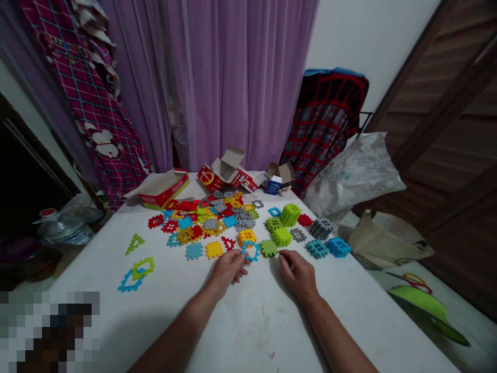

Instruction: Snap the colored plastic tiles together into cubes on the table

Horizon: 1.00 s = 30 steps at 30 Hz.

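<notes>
My left hand pinches a blue toothed frame piece with a large hole between thumb and fingers. The frame partly covers a yellow window tile behind it. Loosely curled near the table, my right hand shows nothing between its fingers. A green toothed tile lies just left of its fingertips. Left of the blue frame are a small red triangle piece, a yellow square tile and a teal square tile.
A mixed pile of tiles covers the table's middle. Sorted at right are lime stacks, blue tiles and grey tiles. Green and blue frames lie at left. Opened boxes line the back edge.
</notes>
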### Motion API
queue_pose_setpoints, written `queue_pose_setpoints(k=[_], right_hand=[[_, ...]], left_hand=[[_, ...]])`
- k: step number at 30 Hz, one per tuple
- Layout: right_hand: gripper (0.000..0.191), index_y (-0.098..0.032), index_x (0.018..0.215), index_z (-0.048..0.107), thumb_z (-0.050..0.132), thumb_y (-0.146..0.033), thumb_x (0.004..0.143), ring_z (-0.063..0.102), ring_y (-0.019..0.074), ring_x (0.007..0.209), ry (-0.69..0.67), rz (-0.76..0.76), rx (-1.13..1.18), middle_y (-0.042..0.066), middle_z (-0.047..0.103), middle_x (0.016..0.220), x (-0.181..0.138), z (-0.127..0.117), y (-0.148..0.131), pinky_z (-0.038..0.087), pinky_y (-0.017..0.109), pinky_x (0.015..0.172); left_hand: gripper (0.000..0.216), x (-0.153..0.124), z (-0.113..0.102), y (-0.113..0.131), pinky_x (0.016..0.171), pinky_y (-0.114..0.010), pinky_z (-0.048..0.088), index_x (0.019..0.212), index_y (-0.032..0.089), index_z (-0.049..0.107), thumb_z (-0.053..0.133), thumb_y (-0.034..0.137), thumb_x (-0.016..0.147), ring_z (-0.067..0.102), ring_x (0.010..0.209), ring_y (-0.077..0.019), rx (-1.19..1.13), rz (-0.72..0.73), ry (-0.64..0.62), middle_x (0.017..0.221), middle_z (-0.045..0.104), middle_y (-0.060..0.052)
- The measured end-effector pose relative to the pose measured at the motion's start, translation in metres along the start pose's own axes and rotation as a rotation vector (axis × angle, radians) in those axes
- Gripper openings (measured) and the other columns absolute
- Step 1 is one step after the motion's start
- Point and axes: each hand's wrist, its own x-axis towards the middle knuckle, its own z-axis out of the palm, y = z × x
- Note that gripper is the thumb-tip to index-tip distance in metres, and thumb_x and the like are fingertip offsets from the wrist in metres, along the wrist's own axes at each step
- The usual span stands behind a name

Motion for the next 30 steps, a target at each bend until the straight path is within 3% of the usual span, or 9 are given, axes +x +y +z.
queue_pose_setpoints(k=[10,16,23,30], right_hand=[[0.019,-0.019,0.094,0.066,0.048,-0.024,0.091,0.064,0.0136,0.066,-0.061,-0.081,-0.020,0.003,0.069,0.076,-0.002,0.010,-0.005,0.047,0.024,0.061],[0.022,-0.019,0.107,0.064,0.053,-0.023,0.088,0.060,0.0127,0.065,-0.142,-0.073,0.140,0.004,0.066,0.080,-0.002,0.008,-0.015,0.049,0.025,0.062],[0.037,-0.021,0.121,0.062,0.060,-0.026,0.083,0.061,0.0149,0.076,-0.222,-0.102,0.310,0.005,0.065,0.087,-0.003,0.005,-0.028,0.051,0.027,0.065],[0.036,-0.022,0.118,0.064,0.064,-0.027,0.082,0.062,0.0145,0.074,-0.224,-0.117,0.336,0.005,0.066,0.086,-0.002,0.004,-0.030,0.051,0.026,0.066]], left_hand=[[0.048,0.000,0.002,-0.001,0.035,-0.016,0.029,0.107,0.017,0.059,0.070,0.048,0.072,0.055,0.048,-0.0066,0.028,-0.027,0.015,0.081,0.069,-0.002],[0.057,0.000,-0.002,-0.003,0.035,-0.017,0.024,0.123,0.016,0.060,0.061,0.051,0.079,0.039,0.037,-0.0055,0.124,0.008,-0.023,0.051,0.051,0.007],[0.060,-0.001,-0.005,-0.005,0.038,-0.018,0.025,0.130,0.016,0.058,0.057,0.052,0.082,0.036,0.037,-0.0054,0.191,0.025,-0.060,0.050,0.049,0.007],[0.059,-0.001,-0.004,-0.005,0.038,-0.019,0.025,0.129,0.015,0.060,0.055,0.051,0.082,0.035,0.038,-0.0056,0.221,0.038,-0.083,0.050,0.048,0.008]])
